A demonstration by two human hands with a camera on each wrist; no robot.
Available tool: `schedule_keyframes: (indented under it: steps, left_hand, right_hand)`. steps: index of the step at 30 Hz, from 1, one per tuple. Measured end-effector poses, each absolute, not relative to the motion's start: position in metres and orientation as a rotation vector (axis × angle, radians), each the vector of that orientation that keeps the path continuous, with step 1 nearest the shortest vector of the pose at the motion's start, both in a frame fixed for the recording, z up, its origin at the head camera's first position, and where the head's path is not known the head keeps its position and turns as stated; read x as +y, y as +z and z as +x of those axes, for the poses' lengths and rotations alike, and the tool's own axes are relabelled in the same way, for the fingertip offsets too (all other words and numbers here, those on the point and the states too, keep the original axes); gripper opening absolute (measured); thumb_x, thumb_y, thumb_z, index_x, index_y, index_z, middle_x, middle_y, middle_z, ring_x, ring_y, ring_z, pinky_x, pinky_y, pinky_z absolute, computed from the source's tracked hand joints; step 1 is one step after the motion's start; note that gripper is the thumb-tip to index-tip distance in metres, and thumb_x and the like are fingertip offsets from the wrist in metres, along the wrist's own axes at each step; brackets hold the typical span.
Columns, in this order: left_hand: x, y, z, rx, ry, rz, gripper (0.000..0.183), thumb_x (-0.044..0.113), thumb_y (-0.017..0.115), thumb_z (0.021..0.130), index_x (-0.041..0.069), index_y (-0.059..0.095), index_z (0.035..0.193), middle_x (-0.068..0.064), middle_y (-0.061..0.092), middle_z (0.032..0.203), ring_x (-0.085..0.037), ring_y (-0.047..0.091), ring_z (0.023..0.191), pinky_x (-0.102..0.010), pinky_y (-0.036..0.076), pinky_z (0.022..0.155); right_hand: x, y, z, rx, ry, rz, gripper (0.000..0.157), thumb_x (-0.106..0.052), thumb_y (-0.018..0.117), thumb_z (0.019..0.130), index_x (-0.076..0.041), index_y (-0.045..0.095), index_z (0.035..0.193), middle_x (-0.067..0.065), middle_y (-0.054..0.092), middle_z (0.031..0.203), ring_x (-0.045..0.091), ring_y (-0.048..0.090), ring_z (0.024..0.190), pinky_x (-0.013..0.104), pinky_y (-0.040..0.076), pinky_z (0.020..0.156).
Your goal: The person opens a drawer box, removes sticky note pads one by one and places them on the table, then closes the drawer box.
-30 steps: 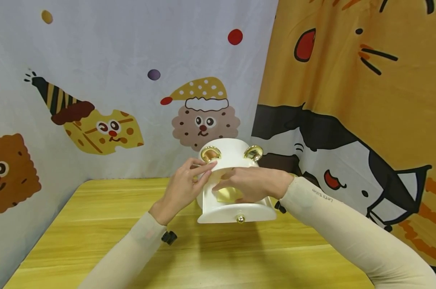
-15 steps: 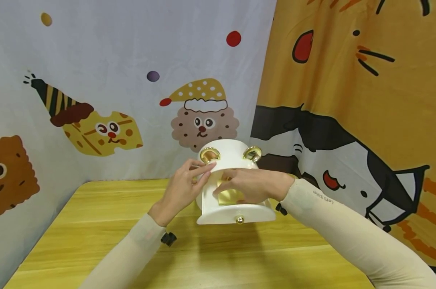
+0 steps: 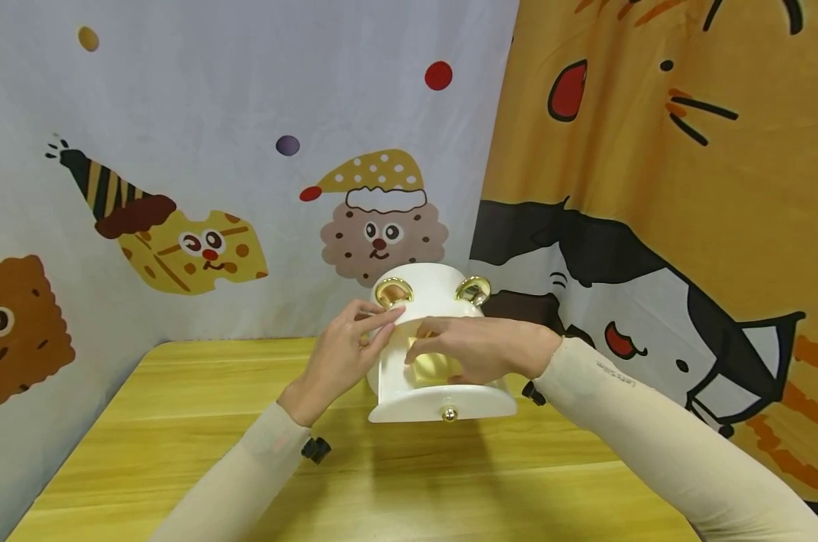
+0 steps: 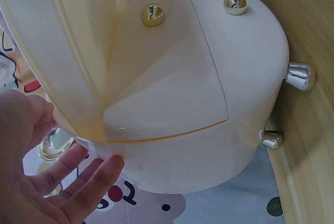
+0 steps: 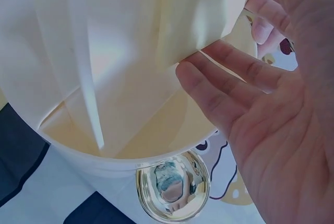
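A white rounded box (image 3: pixel 432 290) with gold ears stands on the table, its front open above a panel with a gold knob (image 3: pixel 449 414). In the left wrist view a second gold knob (image 4: pixel 235 4) shows lower down. My right hand (image 3: pixel 479 346) reaches into the opening and pinches a yellow square of paper (image 5: pixel 203 18); the thumb is mostly hidden in the right wrist view. My left hand (image 3: pixel 351 342) rests against the box's left side, fingertips (image 4: pixel 112 165) on the wall and index finger near the left gold ear (image 3: pixel 393 291).
The box stands on short metallic feet (image 4: pixel 301 76) on a yellow wood-grain table (image 3: pixel 219 421). Behind it hangs a pale cloth (image 3: pixel 212 90) with cartoon prints, and on the right an orange cat-print curtain (image 3: pixel 625 150).
My right hand has shifted slightly right within the opening, its fingers more curled, still at the yellow paper. The left hand keeps its place on the box.
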State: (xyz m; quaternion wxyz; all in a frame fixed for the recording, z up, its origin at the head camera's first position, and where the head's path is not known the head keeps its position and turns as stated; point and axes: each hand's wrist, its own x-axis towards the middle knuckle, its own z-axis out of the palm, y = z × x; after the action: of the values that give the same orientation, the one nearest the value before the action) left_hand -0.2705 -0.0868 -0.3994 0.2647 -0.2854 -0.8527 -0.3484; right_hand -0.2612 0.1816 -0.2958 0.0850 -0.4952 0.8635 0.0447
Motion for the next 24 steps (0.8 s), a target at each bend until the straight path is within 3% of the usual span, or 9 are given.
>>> schedule_keyframes:
  steps: [7, 24]
  left_hand:
    - [-0.0865, -0.3991, -0.2700, -2.312, -0.936, -0.771, 0.035, 0.024, 0.075, 0.117, 0.027, 0.080, 0.152, -0.015, 0.073, 0.134, -0.019, 0.073, 0.085, -0.028, 0.066, 0.072]
    - [-0.0874, -0.4008, -0.2710, -2.305, -0.937, -0.777, 0.035, 0.024, 0.075, 0.117, 0.027, 0.080, 0.152, -0.014, 0.073, 0.135, -0.020, 0.075, 0.087, -0.029, 0.067, 0.073]
  right_hand:
    - [0.1827, -0.2921, -0.2594, 2.580, 0.122, -1.474, 0.065, -0.018, 0.093, 0.102, -0.032, 0.068, 0.161, 0.013, 0.056, 0.172, 0.032, 0.077, 0.133, 0.047, 0.069, 0.110]
    - [0.1875, -0.2864, -0.2548, 2.621, 0.068, -1.476, 0.066, -0.020, 0.092, 0.103, -0.034, 0.067, 0.162, 0.011, 0.057, 0.172, 0.030, 0.078, 0.131, 0.047, 0.068, 0.110]
